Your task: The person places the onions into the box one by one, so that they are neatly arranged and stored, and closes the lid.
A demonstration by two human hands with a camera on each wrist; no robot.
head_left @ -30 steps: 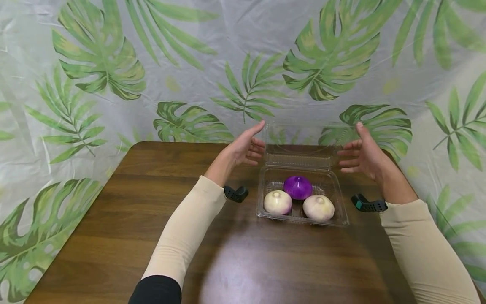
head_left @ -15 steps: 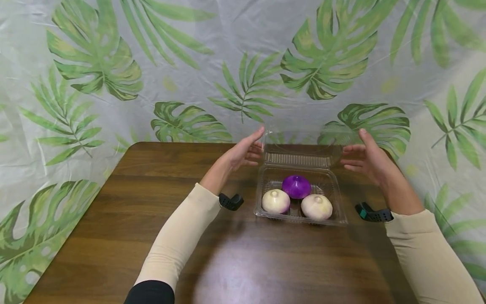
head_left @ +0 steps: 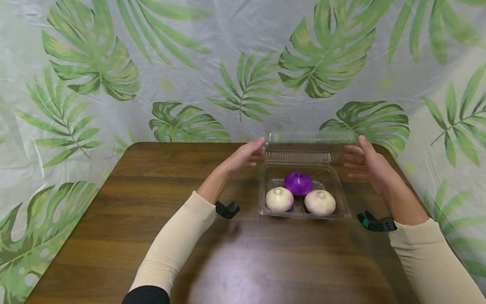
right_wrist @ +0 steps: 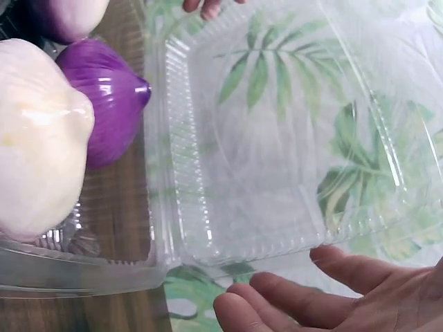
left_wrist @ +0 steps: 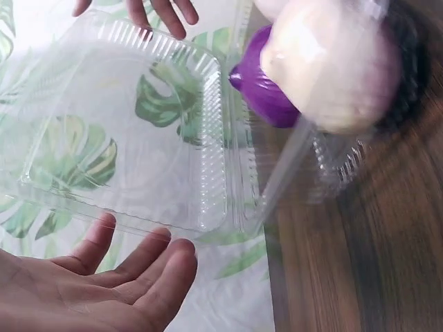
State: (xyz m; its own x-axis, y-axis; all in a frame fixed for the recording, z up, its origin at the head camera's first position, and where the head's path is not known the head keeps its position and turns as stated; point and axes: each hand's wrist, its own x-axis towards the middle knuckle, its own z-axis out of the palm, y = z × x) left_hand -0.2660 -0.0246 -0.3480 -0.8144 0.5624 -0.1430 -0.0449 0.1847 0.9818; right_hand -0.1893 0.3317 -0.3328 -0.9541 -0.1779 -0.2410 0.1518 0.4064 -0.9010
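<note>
A clear plastic clamshell box (head_left: 346, 211) stands on the table, its hinged lid (head_left: 311, 147) raised at the back and leaning forward. Three onions lie in the base: a purple onion (head_left: 298, 183) behind, a whitish onion (head_left: 279, 199) front left and another whitish onion (head_left: 320, 203) front right. My left hand (head_left: 242, 158) touches the lid's left side with extended fingers; in the left wrist view its fingertips (left_wrist: 181, 252) are at the lid's edge. On the right side, my right hand (head_left: 372, 166) has its thumb at the lid's upper corner and fingers loosely extended.
The box rests on a brown wooden table (head_left: 152, 190). Behind the table hangs a pale cloth (head_left: 171, 84) printed with green leaves. Each wrist wears a black band, such as the left wristband (head_left: 227, 210).
The lid's upper edge has come down and tipped forward over the base. Both hands have lowered along with it. The onions stay in the same places in the base.
</note>
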